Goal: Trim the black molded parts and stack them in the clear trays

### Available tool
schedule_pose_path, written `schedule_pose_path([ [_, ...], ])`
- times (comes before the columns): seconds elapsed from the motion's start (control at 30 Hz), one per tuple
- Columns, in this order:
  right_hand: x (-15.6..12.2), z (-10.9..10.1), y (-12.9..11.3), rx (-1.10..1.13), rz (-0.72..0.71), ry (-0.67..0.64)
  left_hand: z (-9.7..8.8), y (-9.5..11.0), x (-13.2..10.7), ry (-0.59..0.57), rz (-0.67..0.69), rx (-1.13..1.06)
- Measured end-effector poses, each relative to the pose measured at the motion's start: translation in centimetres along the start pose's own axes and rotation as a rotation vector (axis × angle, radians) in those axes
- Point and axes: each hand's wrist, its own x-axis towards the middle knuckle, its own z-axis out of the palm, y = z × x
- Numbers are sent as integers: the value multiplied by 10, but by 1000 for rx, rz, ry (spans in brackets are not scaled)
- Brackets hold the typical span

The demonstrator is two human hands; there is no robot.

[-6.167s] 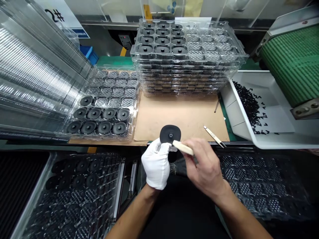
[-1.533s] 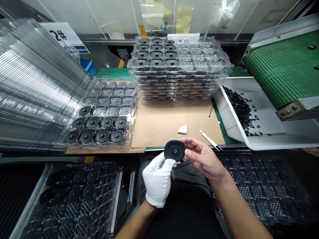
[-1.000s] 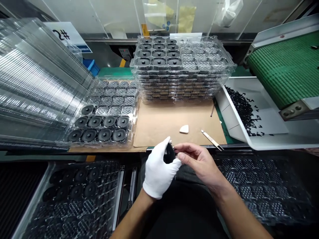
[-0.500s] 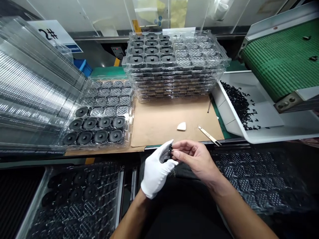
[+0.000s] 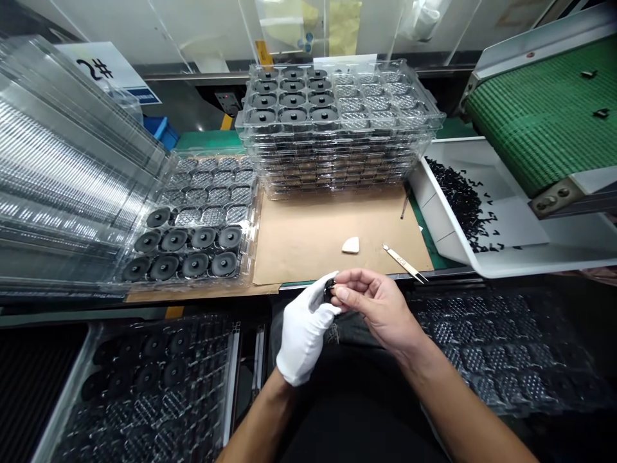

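Note:
My left hand (image 5: pixel 304 334), in a white cotton glove, holds a round black speaker-like part (image 5: pixel 330 290) turned edge-on, so its face is hidden. The bare fingertips of my right hand (image 5: pixel 378 308) pinch the rim of that part, close against the glove. A white chalk piece (image 5: pixel 351 245) lies on the kraft paper sheet (image 5: pixel 308 257) just beyond my hands. Metal tweezers (image 5: pixel 403 263) lie to its right, near the sheet's front edge.
A clear tray (image 5: pixel 193 244) of black round parts sits left of the paper, and a tall stack of trays (image 5: pixel 332 148) stands behind it. On the right are a white bin of black scraps (image 5: pixel 463 212) and a green conveyor belt (image 5: pixel 544 109). More trays lie below the bench on both sides.
The black part has turned from face-up to edge-on. My right hand has put down the chalk, now on the paper, and pinches the part's rim. The view has shifted slightly.

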Motion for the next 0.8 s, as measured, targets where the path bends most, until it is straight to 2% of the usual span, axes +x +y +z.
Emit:
schedule_pose_path([
  [0.13,0,1,-1,32,29,7,-2,-6,-1,-14,21,19],
  [0.2,-1,2,-3,51,45,23,-1,-10,-1,12,-9,-22],
  [0.27,1,0,-4,115,58,74,1,-11,1,62,-94,-171],
  [0.37,4,-9,-1,251,83,209,-1,-2,14,123,-268,-541],
  [0.43,5,-15,4,289,97,275,-4,16,29,111,-306,-736],
  [0.53,5,-24,21,252,113,293,-10,59,59,-2,-214,-853],
  [0.7,12,-41,77,94,182,331,-6,144,98,-292,57,-852],
  [0.8,21,-55,114,-89,180,356,4,177,106,-346,188,-768],
])
